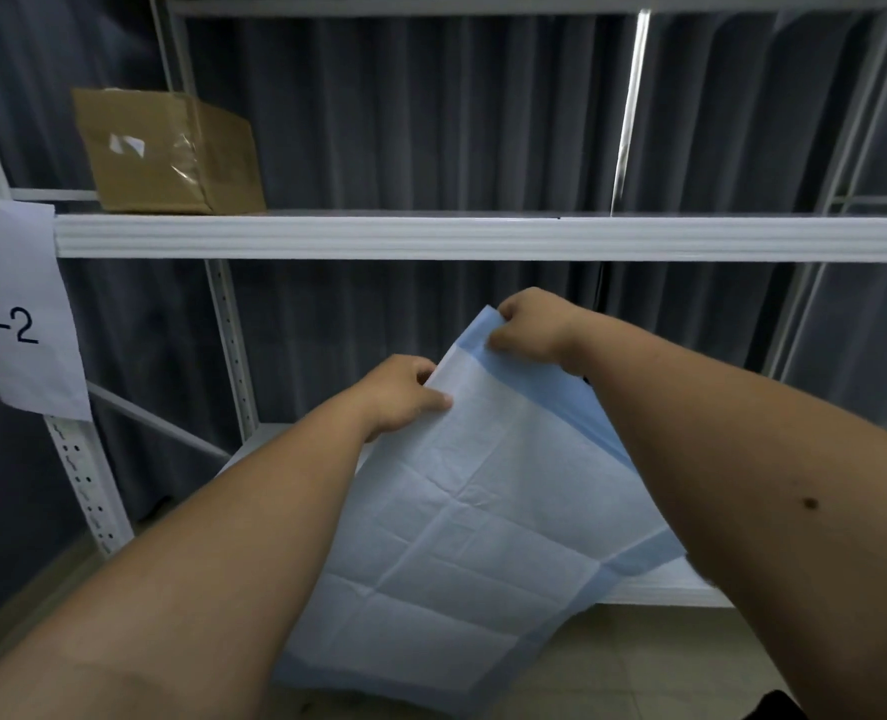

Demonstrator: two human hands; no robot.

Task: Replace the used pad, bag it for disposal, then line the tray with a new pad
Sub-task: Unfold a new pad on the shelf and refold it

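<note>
A pale blue pad (462, 522) with a white quilted centre hangs in the middle and lower middle of the frame, held up by its top edge in front of a white metal shelving rack (483, 236). Fold creases cross the pad in a grid, and a darker blue border runs along its upper right and lower edges. Its lower end hangs down past the front edge of the bottom shelf (654, 589) and shows against the tiled floor (638, 667) at the bottom of the frame.

The left hand (405, 392), just left of centre, pinches the pad's top left edge, its fingers (438, 402) curled over the white face. The right hand (532, 324), a little higher and to the right, grips the top corner on the blue border with fingers curled round the edge. Both bare forearms reach in from the lower corners of the frame.

In the upper left, a taped cardboard box (171, 153) sits on the middle shelf. At the left edge a paper sign (15, 314) reading "5-2" hangs on the rack's upright. A dark grey curtain (431, 111) fills the background behind the rack.
</note>
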